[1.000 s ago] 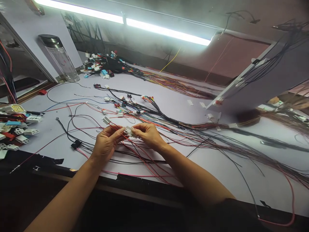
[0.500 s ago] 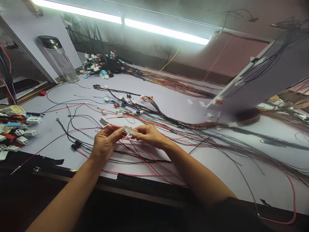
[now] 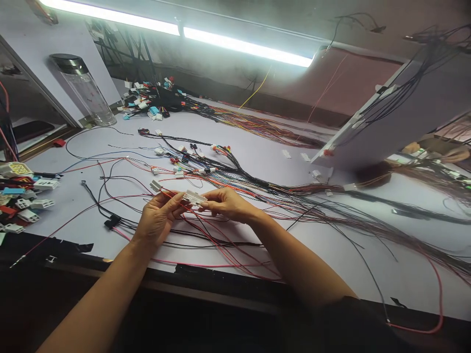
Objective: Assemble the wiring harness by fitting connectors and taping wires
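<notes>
Between my two hands is a clear-white plastic connector housing (image 3: 194,197), held above the wires on the table. My left hand (image 3: 157,215) pinches its left end between thumb and fingers, with red wires running through the same grip. A small grey-white connector (image 3: 156,186) sticks out beyond the left fingers on those wires. My right hand (image 3: 227,203) pinches the housing's right end, fingers curled. Below the hands, red and black wires (image 3: 221,245) trail toward the front edge. Fingers hide part of the housing, so how the wires meet it cannot be made out.
A taped wire harness (image 3: 253,182) runs across the table behind my hands. At the left lies a pile of connectors (image 3: 27,203); another connector bundle (image 3: 150,100) lies at the back. A glass bottle (image 3: 86,93) stands back left. A slanted panel (image 3: 379,113) rises at the right.
The whole view has shifted slightly left. The housing appears turned a little in my fingers, showing more of its upper side; both hands keep their pinch.
</notes>
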`<state>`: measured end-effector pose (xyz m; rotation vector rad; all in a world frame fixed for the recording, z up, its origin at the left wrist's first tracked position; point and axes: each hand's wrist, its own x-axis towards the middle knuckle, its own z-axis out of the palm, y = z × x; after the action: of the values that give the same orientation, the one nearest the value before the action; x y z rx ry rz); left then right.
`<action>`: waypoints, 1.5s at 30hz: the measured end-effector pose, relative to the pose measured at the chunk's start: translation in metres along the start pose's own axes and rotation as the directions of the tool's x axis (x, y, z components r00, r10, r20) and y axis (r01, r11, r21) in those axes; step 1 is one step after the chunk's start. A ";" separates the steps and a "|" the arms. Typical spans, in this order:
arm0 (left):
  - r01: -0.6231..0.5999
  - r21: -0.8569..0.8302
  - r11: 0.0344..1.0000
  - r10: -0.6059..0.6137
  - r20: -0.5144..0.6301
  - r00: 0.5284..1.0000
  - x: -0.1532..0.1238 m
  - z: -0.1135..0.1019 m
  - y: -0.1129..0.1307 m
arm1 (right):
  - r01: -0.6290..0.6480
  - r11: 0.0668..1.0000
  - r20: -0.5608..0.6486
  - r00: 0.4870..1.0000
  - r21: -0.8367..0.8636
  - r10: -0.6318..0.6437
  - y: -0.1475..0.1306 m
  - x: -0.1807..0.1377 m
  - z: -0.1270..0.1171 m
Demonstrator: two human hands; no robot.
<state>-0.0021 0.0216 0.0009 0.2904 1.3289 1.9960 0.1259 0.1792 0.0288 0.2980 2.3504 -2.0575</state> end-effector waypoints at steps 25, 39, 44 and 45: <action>-0.007 -0.015 1.000 0.006 -0.063 0.998 0.002 0.001 0.000 | 0.092 0.996 -0.012 0.996 -0.015 -0.093 0.008 0.005 0.002; -0.043 -0.005 0.999 0.043 -0.067 0.997 0.002 0.001 -0.002 | 0.117 0.992 -0.101 0.987 -0.054 -0.123 0.017 0.009 0.009; -0.060 0.038 0.997 0.061 -0.045 0.997 0.002 0.000 -0.003 | 0.126 0.990 -0.092 0.987 -0.062 -0.132 0.020 0.010 0.009; -0.069 0.049 0.996 0.071 -0.045 0.996 0.002 0.000 -0.004 | 0.126 0.991 -0.089 0.987 -0.053 -0.131 0.019 0.009 0.009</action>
<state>-0.0017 0.0238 -0.0029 0.3182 1.4142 2.0424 0.1186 0.1743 0.0075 0.2530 2.5321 -2.0813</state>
